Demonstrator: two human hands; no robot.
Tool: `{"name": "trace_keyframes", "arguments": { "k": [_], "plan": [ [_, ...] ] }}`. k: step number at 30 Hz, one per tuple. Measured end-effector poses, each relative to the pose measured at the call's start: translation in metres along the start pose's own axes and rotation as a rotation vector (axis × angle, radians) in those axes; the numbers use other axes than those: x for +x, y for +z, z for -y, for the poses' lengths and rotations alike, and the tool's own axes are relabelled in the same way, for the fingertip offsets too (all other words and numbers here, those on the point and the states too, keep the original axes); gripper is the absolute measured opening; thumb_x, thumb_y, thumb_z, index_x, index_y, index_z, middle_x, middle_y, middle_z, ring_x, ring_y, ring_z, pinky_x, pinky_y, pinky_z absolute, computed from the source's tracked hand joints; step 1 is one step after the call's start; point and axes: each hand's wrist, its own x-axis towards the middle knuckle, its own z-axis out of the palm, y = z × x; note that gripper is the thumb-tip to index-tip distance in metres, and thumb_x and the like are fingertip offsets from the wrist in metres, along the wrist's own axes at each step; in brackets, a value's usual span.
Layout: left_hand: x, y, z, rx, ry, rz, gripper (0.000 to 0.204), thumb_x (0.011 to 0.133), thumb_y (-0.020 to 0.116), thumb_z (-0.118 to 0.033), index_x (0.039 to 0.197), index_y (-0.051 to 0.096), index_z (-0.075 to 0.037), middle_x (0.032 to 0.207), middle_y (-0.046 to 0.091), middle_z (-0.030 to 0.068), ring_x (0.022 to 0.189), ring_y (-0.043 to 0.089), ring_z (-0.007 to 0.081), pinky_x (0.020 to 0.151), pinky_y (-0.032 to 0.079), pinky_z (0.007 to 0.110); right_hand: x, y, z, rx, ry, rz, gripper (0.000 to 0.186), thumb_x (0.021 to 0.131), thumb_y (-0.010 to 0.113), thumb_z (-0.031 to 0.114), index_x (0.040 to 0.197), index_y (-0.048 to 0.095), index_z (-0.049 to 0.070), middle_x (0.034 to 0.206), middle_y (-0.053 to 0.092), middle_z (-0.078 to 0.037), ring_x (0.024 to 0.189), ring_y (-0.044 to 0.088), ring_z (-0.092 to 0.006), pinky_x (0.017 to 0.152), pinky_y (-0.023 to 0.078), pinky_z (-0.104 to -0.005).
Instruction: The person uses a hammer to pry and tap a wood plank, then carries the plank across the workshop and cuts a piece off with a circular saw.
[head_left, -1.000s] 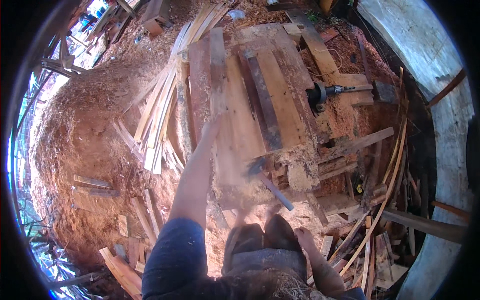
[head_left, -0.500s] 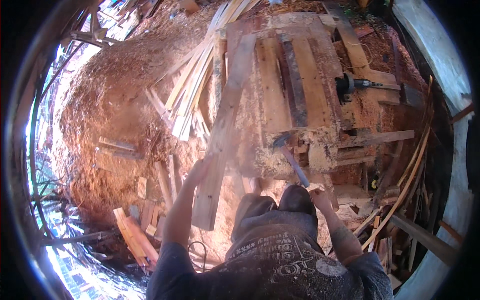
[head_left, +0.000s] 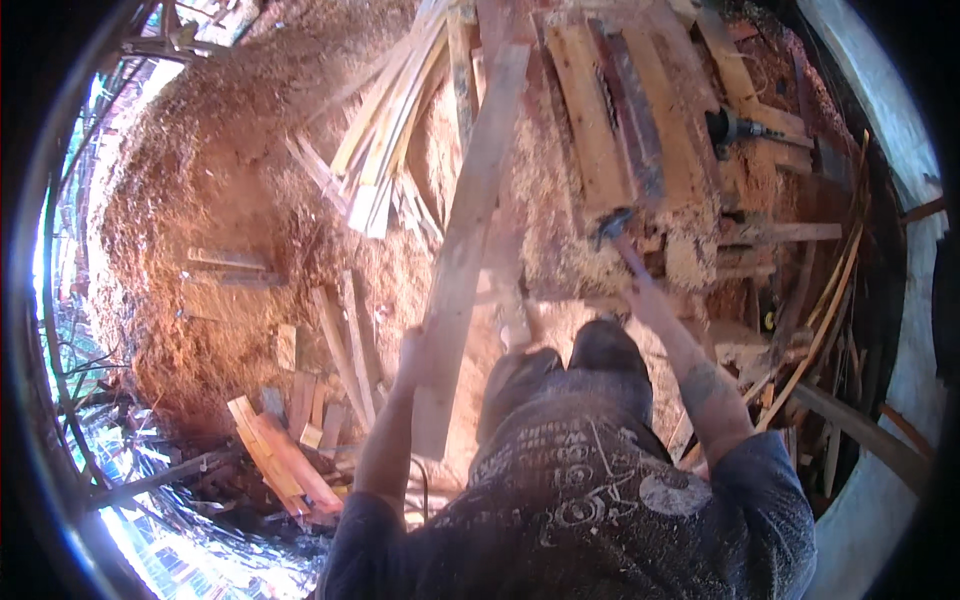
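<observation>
My left hand [head_left: 412,352] grips a long pale wooden plank [head_left: 470,230] near its lower end; the plank slants up and away toward the workbench. My right hand [head_left: 643,298] holds the handle of a hammer [head_left: 616,236], whose dark head rests at the front edge of the sawdust-covered wooden workbench [head_left: 640,150]. Several boards lie flat on the bench top. My dark printed shirt and knees fill the lower middle.
A bundle of thin wooden strips [head_left: 385,150] lies on a big sawdust mound [head_left: 220,200] to the left. Short offcuts [head_left: 280,450] lie at lower left. A dark power tool [head_left: 735,128] sits on the bench's right side. Curved slats and scrap [head_left: 820,320] crowd the right.
My left hand has pulled the plank off the bench toward me and down to the left. The right hand with the hammer has stayed at the bench's front edge. The view has tilted down.
</observation>
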Motion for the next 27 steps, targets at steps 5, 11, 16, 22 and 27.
{"name": "trace_keyframes", "arguments": {
  "k": [5,11,16,22,27],
  "plan": [
    [0.004,-0.049,-0.003,-0.121,-0.049,0.001,0.064,0.099,0.056,-0.055,0.101,0.072,0.007,0.085,0.072,0.0279,0.085,0.073,0.0391,0.074,0.055,0.049,0.01,0.05,0.053,0.065,0.244,0.02,0.038,0.099,0.063,0.036,0.098,0.07,-0.002,0.083,0.071,-0.017,0.079,0.07,-0.0282,0.072,0.053,-0.0429],
    [0.005,-0.057,0.218,-0.093,-0.035,0.013,0.062,0.098,0.058,-0.057,0.1,0.075,0.002,0.085,0.072,0.0246,0.082,0.073,0.0317,0.072,0.055,0.044,0.034,0.141,0.148,0.238,0.085,0.207,0.034,0.102,0.059,0.034,0.097,0.069,0.002,0.08,0.069,-0.008,0.073,0.064,-0.0183,0.07,0.051,-0.0381],
    [-0.034,-0.131,0.168,-0.008,-0.088,0.12,0.064,0.09,0.064,-0.061,0.099,0.076,0.001,0.09,0.074,0.0258,0.087,0.076,0.0356,0.074,0.055,0.046,0.075,0.174,0.168,-0.126,-0.208,0.368,0.036,0.103,0.057,0.036,0.106,0.069,0.003,0.093,0.072,-0.008,0.08,0.067,-0.0211,0.071,0.051,-0.0376],
    [-0.05,-0.143,0.219,0.035,0.024,0.015,0.055,0.096,0.064,-0.055,0.098,0.072,0.0,0.088,0.071,0.0278,0.086,0.071,0.0437,0.073,0.054,0.051,0.124,0.172,0.241,0.248,0.236,0.371,0.037,0.103,0.058,0.036,0.115,0.068,0.003,0.098,0.075,-0.011,0.076,0.07,-0.0237,0.078,0.054,-0.0393],
    [-0.085,-0.147,0.262,0.217,-0.017,-0.12,0.063,0.088,0.07,-0.062,0.112,0.072,-0.004,0.088,0.073,0.0245,0.088,0.072,0.0435,0.078,0.056,0.051,0.124,0.154,0.326,-0.378,-0.258,0.032,0.036,0.092,0.067,0.022,0.124,0.063,0.008,0.14,0.054,-0.019,0.126,0.056,-0.033,0.105,0.048,-0.0475]
  ]
}}
